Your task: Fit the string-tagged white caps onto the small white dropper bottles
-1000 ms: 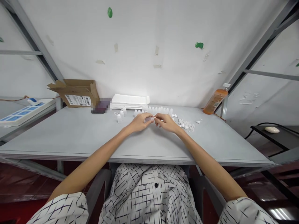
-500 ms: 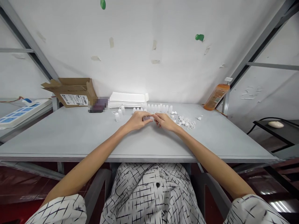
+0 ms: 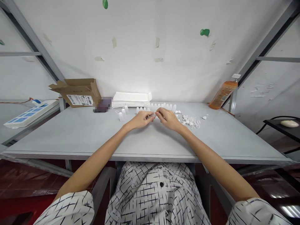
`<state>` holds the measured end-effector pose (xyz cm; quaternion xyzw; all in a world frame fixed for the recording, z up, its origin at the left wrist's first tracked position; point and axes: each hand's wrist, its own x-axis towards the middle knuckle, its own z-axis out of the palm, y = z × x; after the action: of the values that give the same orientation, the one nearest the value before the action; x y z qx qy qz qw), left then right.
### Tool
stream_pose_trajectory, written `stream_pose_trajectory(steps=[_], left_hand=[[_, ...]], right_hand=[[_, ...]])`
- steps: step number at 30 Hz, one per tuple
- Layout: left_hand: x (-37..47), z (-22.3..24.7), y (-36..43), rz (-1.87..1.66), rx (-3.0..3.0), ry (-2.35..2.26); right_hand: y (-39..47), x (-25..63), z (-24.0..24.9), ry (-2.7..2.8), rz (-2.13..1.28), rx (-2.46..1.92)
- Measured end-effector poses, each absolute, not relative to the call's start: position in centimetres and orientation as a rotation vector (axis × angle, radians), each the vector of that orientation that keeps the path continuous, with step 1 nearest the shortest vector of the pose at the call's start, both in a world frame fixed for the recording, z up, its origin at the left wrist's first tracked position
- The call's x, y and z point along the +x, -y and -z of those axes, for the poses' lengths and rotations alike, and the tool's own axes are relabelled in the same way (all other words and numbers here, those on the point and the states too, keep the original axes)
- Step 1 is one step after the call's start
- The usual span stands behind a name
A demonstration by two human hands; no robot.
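Over the grey table (image 3: 150, 143), left hand (image 3: 141, 119): fingers curled around a small translucent bottle (image 3: 152, 115).
Right hand (image 3: 170, 119): fingertips at the bottle's end; what they grip there, I cannot tell.
Bottle: still between the hands, right knuckles now slightly raised, so work on it seems unfinished.
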<state>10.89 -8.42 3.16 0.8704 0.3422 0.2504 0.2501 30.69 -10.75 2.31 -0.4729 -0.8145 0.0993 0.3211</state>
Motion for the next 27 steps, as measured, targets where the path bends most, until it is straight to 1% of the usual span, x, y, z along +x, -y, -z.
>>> stream_pose_trajectory(steps=[5,9,14,21,27], left_hand=[[10.9,-3.3,8.3,-0.697,2.300,-0.906],[11.1,-2.6,8.2,-0.738,2.417,-0.924],[11.5,-2.1,8.5,-0.868,2.490,-0.913],[11.6,-3.6,9.3,-0.775,2.021,-0.717],[11.4,-3.5,9.5,-0.746,2.079,-0.749]], right_hand=[[10.8,30.8,-2.5,2.148,-0.244,-1.203],[10.9,30.7,-2.7,2.185,-0.358,-1.175],[10.9,30.9,-2.9,2.171,-0.453,-1.260],[11.3,31.6,-3.9,1.927,-0.750,-1.069],[11.5,31.6,-4.2,2.041,-0.687,-1.124]])
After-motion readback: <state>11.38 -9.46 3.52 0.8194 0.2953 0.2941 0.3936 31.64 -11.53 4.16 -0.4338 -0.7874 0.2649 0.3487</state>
